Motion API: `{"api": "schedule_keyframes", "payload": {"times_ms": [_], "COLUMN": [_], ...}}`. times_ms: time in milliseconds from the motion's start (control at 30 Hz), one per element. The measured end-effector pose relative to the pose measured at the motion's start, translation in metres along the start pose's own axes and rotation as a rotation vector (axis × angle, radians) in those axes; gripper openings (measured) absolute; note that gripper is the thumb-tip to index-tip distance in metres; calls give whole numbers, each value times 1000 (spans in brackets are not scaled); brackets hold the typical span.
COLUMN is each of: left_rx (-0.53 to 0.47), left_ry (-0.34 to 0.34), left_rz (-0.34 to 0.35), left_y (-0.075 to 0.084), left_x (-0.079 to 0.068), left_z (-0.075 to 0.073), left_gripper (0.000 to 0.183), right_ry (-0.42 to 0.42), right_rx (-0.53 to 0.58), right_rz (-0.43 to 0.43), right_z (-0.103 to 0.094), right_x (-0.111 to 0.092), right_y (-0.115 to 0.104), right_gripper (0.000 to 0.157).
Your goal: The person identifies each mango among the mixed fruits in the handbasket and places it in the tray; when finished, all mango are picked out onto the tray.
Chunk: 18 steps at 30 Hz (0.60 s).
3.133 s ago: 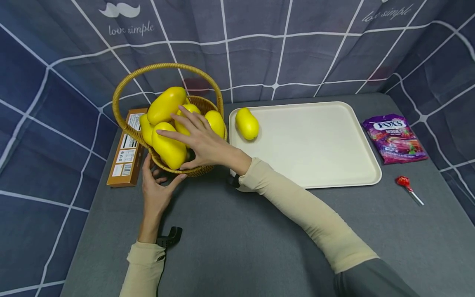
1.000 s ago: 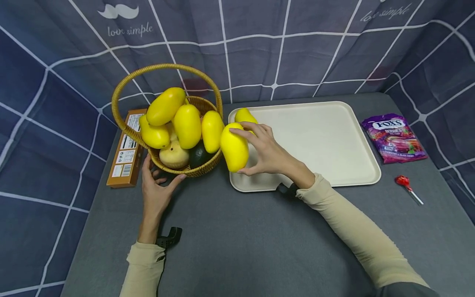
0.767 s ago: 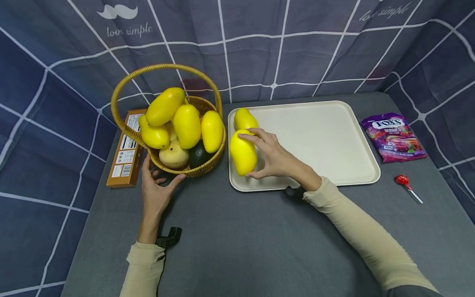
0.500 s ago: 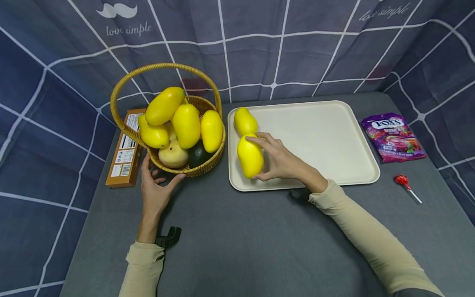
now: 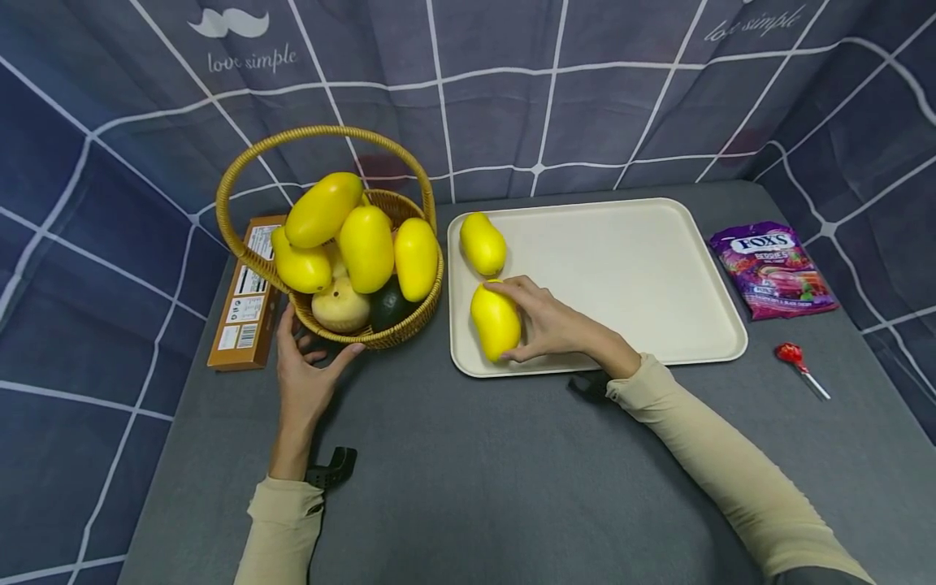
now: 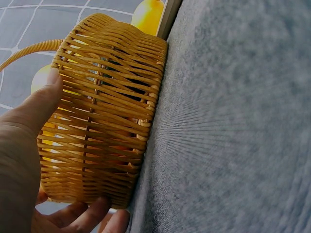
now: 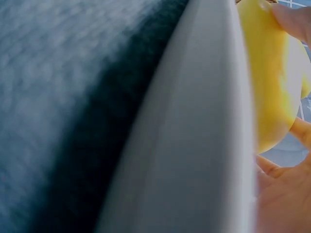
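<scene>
My right hand (image 5: 552, 327) holds a yellow mango (image 5: 493, 323) between thumb and fingers, low at the near left corner of the cream tray (image 5: 621, 280). The right wrist view shows this mango behind the tray's blurred side. Another mango (image 5: 483, 244) lies just beyond it on the tray. My left hand (image 5: 305, 386) grips the wicker basket (image 6: 102, 111) at its near left side, thumb at the rim and fingers round the wall. Inside the basket are several mangoes (image 5: 367, 248), a pale round fruit (image 5: 340, 305) and a dark green fruit (image 5: 391, 306), probably an avocado.
An orange-brown box (image 5: 244, 317) lies left of the basket, partly behind it. Right of the tray are a purple candy bag (image 5: 773, 270) and a red lollipop (image 5: 791, 354). A checked cloth (image 5: 497, 97) hangs behind and at both sides of the grey tabletop (image 5: 468, 479).
My right hand reached into the basket, took out a mango and carried it right, then down and towards me at the tray's near left corner. The left hand stays at the basket.
</scene>
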State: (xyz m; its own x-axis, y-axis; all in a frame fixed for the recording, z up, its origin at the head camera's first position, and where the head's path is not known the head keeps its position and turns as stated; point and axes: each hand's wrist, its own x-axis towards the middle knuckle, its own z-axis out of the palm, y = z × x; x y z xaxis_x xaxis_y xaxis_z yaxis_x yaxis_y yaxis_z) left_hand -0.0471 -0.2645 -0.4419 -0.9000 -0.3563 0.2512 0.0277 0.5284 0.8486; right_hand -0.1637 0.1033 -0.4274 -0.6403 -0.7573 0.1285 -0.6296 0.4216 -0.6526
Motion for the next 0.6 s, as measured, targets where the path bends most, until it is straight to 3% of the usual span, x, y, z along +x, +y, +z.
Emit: {"api": "schedule_keyframes", "payload": {"times_ms": [600], "left_rx": [-4], "left_ry": [6], "left_rz": [6], "left_y": [1], "left_x": [-1], "left_z": [0], "left_gripper": [109], "right_ry": [-28], "right_rx": [-21], "right_rz": [46], "right_z": [3], "right_x": [2], "right_y": [0], "right_gripper": [107]}}
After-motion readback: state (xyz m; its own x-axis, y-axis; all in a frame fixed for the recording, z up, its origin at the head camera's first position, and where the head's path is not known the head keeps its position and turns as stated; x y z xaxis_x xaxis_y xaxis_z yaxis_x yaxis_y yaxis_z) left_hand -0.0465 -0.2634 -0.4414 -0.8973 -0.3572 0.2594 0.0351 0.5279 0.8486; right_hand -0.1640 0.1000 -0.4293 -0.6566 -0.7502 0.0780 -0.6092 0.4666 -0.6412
